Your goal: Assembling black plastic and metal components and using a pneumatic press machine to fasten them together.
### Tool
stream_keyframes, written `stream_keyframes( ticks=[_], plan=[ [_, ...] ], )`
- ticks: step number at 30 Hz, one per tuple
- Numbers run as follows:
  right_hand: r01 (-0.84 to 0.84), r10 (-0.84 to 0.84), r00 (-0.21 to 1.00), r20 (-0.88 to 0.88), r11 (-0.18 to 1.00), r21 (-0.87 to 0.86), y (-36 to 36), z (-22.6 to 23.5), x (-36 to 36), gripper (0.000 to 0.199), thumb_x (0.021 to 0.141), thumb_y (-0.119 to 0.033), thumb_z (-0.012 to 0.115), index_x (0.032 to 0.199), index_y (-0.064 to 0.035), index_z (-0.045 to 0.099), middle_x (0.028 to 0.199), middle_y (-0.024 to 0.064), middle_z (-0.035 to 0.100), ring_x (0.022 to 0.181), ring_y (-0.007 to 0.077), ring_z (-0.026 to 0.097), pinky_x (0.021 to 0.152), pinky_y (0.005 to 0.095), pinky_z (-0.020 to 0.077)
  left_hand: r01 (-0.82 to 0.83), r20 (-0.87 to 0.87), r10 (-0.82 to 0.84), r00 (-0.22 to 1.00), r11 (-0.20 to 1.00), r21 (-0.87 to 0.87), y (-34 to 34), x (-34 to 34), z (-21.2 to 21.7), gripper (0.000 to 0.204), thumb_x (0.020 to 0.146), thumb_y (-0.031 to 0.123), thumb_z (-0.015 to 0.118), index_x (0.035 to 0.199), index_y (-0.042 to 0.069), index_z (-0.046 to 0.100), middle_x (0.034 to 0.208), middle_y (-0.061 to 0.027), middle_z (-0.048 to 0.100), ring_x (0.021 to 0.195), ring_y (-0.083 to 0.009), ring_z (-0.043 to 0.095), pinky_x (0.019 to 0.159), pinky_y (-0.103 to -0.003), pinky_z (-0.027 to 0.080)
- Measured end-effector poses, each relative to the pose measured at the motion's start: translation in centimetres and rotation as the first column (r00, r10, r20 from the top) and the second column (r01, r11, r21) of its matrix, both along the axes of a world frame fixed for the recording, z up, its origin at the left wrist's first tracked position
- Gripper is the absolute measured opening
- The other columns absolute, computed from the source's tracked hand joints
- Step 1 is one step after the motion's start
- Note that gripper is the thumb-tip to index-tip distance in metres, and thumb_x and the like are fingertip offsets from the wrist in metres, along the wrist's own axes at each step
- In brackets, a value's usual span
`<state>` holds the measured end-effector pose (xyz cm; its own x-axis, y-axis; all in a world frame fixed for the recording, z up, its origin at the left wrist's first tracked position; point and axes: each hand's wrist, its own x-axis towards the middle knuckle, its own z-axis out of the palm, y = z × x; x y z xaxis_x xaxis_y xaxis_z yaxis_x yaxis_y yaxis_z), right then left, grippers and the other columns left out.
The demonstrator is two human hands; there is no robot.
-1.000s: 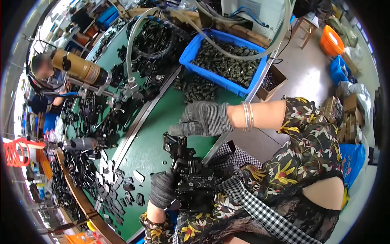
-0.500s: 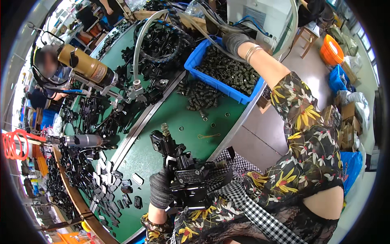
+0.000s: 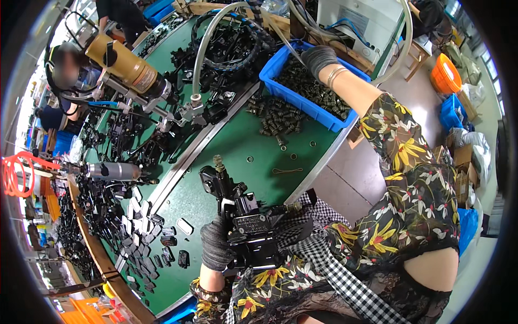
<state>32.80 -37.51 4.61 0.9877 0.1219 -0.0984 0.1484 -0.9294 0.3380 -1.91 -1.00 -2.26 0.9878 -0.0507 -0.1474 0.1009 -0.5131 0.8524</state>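
Close in front of my body, my left hand [image 3: 216, 245], in a dark grey knit glove, is wrapped round a bunch of black brake master cylinders [image 3: 253, 229]. A brass-coloured threaded end [image 3: 218, 161] sticks up from it, and another points right. My right hand [image 3: 318, 58], gloved the same way, reaches to the far edge of a blue bin [image 3: 305, 105] heaped with small dark, brass-toned fittings [image 3: 294, 81]. Its fingertips are hidden among the bin's contents and behind the hand. More such fittings [image 3: 276, 116] lie spilled on the green table [image 3: 226, 143] beside the bin.
A gold cylindrical tool [image 3: 121, 63] and a silver air driver [image 3: 113, 171] hang at the left. Black rectangular caps [image 3: 143, 229] lie near the left hand. A rubber band [image 3: 287, 170] and small rings rest on the table. A metal rail [image 3: 189, 156] crosses it. Another person stands far left.
The whole view has shifted slightly, moving the scene rightward. My right hand has dipped a little nearer and further over the bin's fittings. My left hand keeps its grip on the brake master cylinders.
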Motion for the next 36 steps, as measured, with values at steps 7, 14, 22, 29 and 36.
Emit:
stream_keyframes(
  ticks=[7,14,22,29,36],
  plan=[
    [-0.001,0.030,1.000,0.001,0.006,1.000,0.9,2.9,-2.6,0.026,0.089,-0.019,0.068,0.111,-0.0049,0.066,0.098,0.0088,0.070,0.084,0.0163,0.067,0.076,0.0297,0.0546,-0.245,-0.178,0.200,0.963,0.928,-0.282,1.8,-2.8,-4.7,0.043,0.073,0.014,0.074,0.112,0.001,0.061,0.076,-0.0150,0.067,0.067,-0.0285,0.067,0.060,-0.034,0.052],
    [0.483,0.563,0.793,-0.234,-0.345,0.805,7.4,6.1,-16.0,0.025,0.089,-0.011,0.067,0.112,-0.0025,0.063,0.097,0.0059,0.069,0.083,0.0100,0.064,0.075,0.0244,0.0537,-0.168,-0.127,0.138,0.982,0.948,-0.271,0.7,-0.9,-4.4,0.036,0.072,-0.002,0.072,0.107,0.001,0.062,0.085,-0.0118,0.069,0.078,-0.0166,0.066,0.070,-0.029,0.053],
    [-0.035,0.566,0.815,0.126,-0.169,0.985,9.6,5.1,-19.8,0.023,0.082,-0.010,0.075,0.102,-0.0029,0.066,0.092,0.0036,0.069,0.083,0.0092,0.064,0.077,0.0253,0.0530,-0.653,-0.640,0.150,0.754,0.062,-0.755,-1.5,-0.4,4.0,0.042,0.098,0.026,0.046,0.133,0.003,0.048,0.121,-0.0117,0.060,0.108,-0.0233,0.061,0.088,-0.036,0.055],
    [-0.044,0.562,0.818,0.126,-0.157,0.987,11.7,4.5,-23.3,0.026,0.079,-0.011,0.077,0.103,-0.0049,0.070,0.089,0.0054,0.071,0.081,0.0113,0.068,0.075,0.0248,0.0548,-0.407,-0.198,0.413,0.889,0.513,-0.756,-1.4,-0.9,1.2,0.037,0.101,0.019,0.037,0.131,0.003,0.050,0.119,-0.0110,0.062,0.105,-0.0208,0.062,0.086,-0.032,0.056],
    [-0.130,0.484,0.842,0.239,-0.247,0.960,14.3,3.5,-23.4,0.021,0.080,-0.010,0.076,0.100,-0.0041,0.070,0.089,0.0052,0.072,0.080,0.0109,0.068,0.072,0.0236,0.0551,-0.312,-0.231,0.314,0.921,0.237,-0.920,-0.8,-1.2,0.3,0.038,0.102,0.022,0.033,0.126,0.002,0.054,0.117,-0.0111,0.063,0.106,-0.0221,0.063,0.090,-0.035,0.055]
  ],
)
